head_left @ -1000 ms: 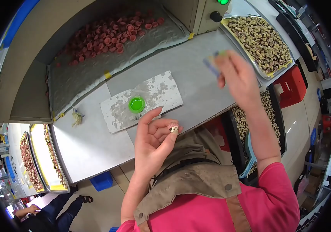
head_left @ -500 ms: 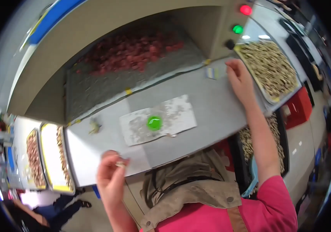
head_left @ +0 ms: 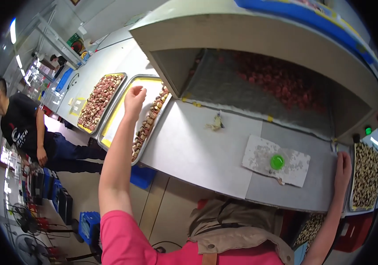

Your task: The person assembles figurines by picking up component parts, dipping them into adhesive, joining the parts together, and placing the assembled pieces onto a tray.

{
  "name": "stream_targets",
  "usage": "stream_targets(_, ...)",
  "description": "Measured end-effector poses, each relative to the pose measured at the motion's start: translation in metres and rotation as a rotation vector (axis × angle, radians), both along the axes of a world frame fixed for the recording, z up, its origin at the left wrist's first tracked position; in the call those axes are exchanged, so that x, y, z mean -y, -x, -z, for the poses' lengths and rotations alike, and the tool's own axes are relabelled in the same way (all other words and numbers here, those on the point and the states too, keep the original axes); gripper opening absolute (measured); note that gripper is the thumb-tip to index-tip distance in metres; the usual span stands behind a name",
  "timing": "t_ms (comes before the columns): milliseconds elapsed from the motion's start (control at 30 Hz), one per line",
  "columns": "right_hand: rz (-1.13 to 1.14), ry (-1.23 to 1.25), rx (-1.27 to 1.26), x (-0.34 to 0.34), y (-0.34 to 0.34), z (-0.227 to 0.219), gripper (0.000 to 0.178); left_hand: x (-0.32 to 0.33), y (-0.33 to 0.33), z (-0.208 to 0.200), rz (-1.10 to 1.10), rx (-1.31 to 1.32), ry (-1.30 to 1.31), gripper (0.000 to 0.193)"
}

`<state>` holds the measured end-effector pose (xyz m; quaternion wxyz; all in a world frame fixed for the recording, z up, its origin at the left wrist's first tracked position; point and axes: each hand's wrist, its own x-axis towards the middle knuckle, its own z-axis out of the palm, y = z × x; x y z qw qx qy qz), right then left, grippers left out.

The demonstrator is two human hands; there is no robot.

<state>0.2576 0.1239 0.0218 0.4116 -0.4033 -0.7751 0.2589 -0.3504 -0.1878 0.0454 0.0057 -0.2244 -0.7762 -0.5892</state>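
Observation:
My left hand (head_left: 135,104) is over a metal tray (head_left: 101,140) at the left, its fingers curled together; whatever they pinch is too small to make out. Along this tray's right side runs a band of small brown-and-cream pieces (head_left: 148,122). At the right end of the bench, my right hand (head_left: 342,171) is beside a tray of pale, dark-flecked pieces (head_left: 365,176). Its fingers are drawn together, and anything in them is hidden. Between the hands, a green round cap or cup (head_left: 277,162) rests on a stained white board (head_left: 301,172). A small piece (head_left: 280,181) touches the board's front edge.
A hooded metal cabinet (head_left: 259,37) rises behind the bench, with many red pieces (head_left: 281,84) on its grey mat. Crumpled scraps (head_left: 217,123) lie before it. Another full tray (head_left: 102,101) is farther left. A person in dark clothes (head_left: 25,121) stands at the far left.
The view has swung left. My left hand has gone from the bench's front edge to over the left tray. My right hand has come down closer along the right tray.

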Motion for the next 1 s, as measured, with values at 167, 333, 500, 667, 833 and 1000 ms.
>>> stream_targets(167, 0.02, -0.004, 0.121, 0.024, 0.005, -0.004, 0.015, -0.045, 0.011, 0.024, -0.117, -0.123, 0.341, 0.025)
stream_targets(333, 0.046, 0.003, 0.161, 0.038, 0.015, -0.006, 0.015, -0.048, 0.027, 0.032, -0.133, -0.151, 0.404, 0.02)
stream_targets(500, 0.037, -0.032, 0.173, 0.036, 0.018, -0.003, 0.014, -0.048, 0.035, 0.03, -0.086, -0.117, 0.337, 0.02)
stream_targets(667, 0.135, -0.06, 0.203, 0.034, -0.005, -0.012, 0.013, -0.092, 0.026, 0.032, 0.081, -0.198, 0.305, 0.021)
stream_targets(833, 0.405, 0.016, 0.293, 0.045, -0.035, -0.02, 0.015, -0.163, -0.02, -0.009, 0.342, -0.323, 0.509, 0.029)
stream_targets(1000, 0.154, -0.116, 0.195, -0.034, -0.02, -0.009, 0.017, -0.092, 0.059, 0.041, 0.244, -0.294, 0.25, 0.034)
